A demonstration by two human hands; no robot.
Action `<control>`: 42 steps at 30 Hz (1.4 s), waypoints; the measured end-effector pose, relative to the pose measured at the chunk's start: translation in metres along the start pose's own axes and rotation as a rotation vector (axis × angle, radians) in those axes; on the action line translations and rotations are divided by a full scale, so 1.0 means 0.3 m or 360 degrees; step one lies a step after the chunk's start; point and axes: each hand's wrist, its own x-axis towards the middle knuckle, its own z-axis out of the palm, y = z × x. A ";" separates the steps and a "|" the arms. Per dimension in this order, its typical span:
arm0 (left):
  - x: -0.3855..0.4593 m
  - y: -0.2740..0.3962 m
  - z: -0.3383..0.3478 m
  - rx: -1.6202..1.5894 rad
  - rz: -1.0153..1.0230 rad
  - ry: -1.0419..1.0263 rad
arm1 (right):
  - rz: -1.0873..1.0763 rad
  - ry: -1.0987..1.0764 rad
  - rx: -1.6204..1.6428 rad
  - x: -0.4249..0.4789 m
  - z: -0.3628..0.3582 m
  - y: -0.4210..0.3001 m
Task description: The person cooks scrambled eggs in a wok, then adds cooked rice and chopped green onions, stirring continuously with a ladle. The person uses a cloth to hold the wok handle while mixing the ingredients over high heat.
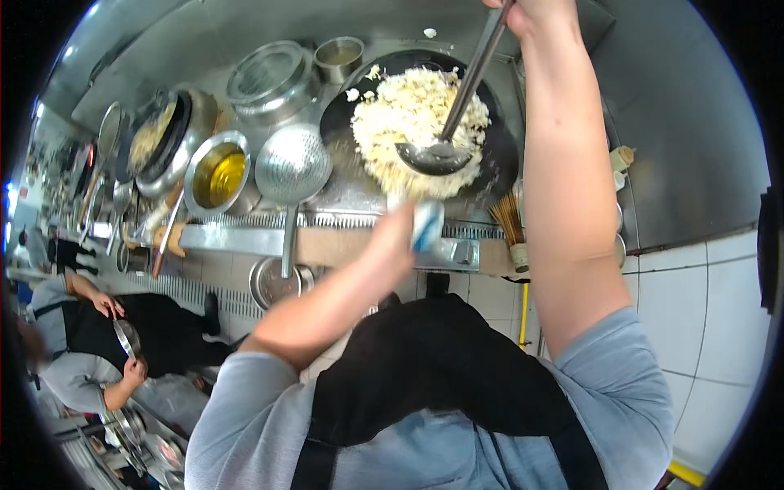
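Observation:
My right hand (536,15), cut off by the top edge of the view, grips the long handle of a metal ladle (433,158). The ladle's bowl rests on or just over fried rice (401,113) with yellow bits, heaped in a dark wok (502,165). At the wok's near side, my left hand (397,233) is closed on a blue and white cloth (429,223). Motion blurs this hand, and the wok's edge under the cloth is hidden.
Left of the wok are a perforated strainer (294,162), a pot of yellow oil (223,177), a lidded pot (269,79) and a second wok (177,135). A bamboo brush (511,226) stands at right. A co-worker (110,343) holds a metal pan at lower left.

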 end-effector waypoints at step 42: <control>0.068 -0.126 -0.237 0.0079 -0.0003 -0.0290 | -0.0183 -0.0450 0.0029 0.054 0.079 0.262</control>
